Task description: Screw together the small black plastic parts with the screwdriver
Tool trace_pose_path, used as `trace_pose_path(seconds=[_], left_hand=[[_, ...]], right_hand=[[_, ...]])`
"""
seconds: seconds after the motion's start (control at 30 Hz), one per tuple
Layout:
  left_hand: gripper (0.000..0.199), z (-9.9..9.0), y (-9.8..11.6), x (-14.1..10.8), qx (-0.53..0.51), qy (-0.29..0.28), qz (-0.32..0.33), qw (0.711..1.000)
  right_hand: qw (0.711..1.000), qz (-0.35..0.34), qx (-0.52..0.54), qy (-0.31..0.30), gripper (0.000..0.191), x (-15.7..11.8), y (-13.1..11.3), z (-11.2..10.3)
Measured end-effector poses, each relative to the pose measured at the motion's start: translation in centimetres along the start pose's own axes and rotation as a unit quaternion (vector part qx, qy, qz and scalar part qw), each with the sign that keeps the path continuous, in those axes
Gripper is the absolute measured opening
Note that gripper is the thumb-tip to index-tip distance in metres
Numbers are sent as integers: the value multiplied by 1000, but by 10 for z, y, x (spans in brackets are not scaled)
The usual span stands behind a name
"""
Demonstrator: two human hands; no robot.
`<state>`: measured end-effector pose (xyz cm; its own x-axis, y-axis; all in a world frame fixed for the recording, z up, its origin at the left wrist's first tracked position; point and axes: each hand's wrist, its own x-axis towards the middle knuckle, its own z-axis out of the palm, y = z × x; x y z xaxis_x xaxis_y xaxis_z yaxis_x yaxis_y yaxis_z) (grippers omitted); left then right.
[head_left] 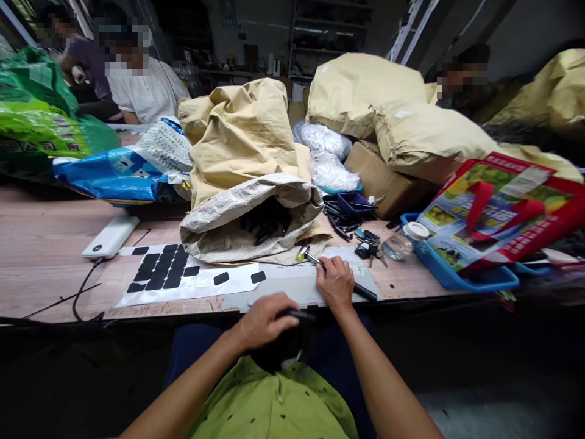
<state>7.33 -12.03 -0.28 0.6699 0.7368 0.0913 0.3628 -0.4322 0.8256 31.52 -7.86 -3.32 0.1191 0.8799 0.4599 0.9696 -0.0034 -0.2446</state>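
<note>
My right hand (337, 283) is closed around the handle of a small hammer (365, 292), which lies at the front edge of the table. The hammer has a yellow-green face, a metal shaft and a black grip. Closer to my body, my left hand (269, 320) is closed on a slim black piece (300, 314) that sticks out to the right past the fingers; its kind is unclear. A grey board (274, 289) lies under the hammer. Behind it, an open woven sack (219, 225) shows black pieces inside. Left of the board lies a white sheet (192, 292) of black rounded pads (158, 271).
A white power bank (111, 236) with a cable lies left. Keys (379, 253), a clear jar (397, 247), loose black parts (340, 222) and a blue basket (457, 274) holding a red bag (503, 207) stand right. Large tan sacks (365, 91) fill the back; other people sit beyond.
</note>
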Motion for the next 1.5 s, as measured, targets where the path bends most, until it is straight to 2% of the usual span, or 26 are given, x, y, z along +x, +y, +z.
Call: trace_pose_path(seconds=[0.03,0.1,0.23,0.33,0.43,0.5,0.57,0.63,0.67,0.7,0.73,0.8,0.87,0.9,0.93,1.03,1.17,1.23,1.33,1.4,1.5], left_hand=[[20,13,3,-10,-11,-44,-10,999],[19,39,-1,-27,0,-96,-57,994],[28,81,-46,-42,49,-110,-233,965],[43,98,-80,-39,33,-119,-350,929],[49,102,-85,-34,32,-134,-384,913],[54,95,-69,-31,38,-141,-357,922],[53,77,-43,-25,13,-151,-273,950],[42,48,-17,-14,-64,-170,-175,968],[39,31,-8,-6,-114,-175,-154,966],[40,12,-3,4,-150,-150,-148,966],[40,-8,-2,16,-153,-95,-147,973],[37,-45,-12,41,-65,97,-143,983],[29,-73,-32,65,74,264,-157,949],[25,-83,-43,75,129,304,-176,927],[23,-89,-53,84,170,320,-201,910],[24,-96,-71,98,227,287,-268,891],[24,-96,-72,92,232,270,-281,891],[22,-97,-66,82,217,285,-250,899],[20,-91,-55,63,175,286,-139,932],[18,-81,-49,52,154,238,-64,957],[14,-60,-48,42,160,166,-21,973]], right_hand=[[1000,1,1,0,21,0,0,0],[1000,4,2,-1,21,0,0,0],[1000,3,6,-2,21,1,-1,-1],[1000,3,5,1,21,1,-2,-2],[1000,1,4,6,21,0,-2,-3],[1000,-2,7,6,21,0,-1,-3],[1000,-1,8,4,21,0,-2,-4],[1000,1,5,2,20,0,-2,-4],[1000,2,2,1,20,0,-2,-3],[1000,4,0,1,20,0,-2,-3],[1000,4,-2,2,20,0,-2,-3],[1000,3,-2,2,19,0,-2,-2],[1000,0,-1,1,20,0,-2,-2],[1000,0,-1,0,20,0,-2,-3],[1000,0,-1,-2,20,0,-2,-3],[1000,2,2,-4,19,1,-2,-3],[1000,2,5,-1,19,1,-2,-3],[1000,2,4,-1,19,1,-1,-3],[1000,1,4,-3,20,1,-1,-3],[1000,1,3,-3,20,1,-1,-3],[1000,3,0,-3,19,1,-2,-2]])
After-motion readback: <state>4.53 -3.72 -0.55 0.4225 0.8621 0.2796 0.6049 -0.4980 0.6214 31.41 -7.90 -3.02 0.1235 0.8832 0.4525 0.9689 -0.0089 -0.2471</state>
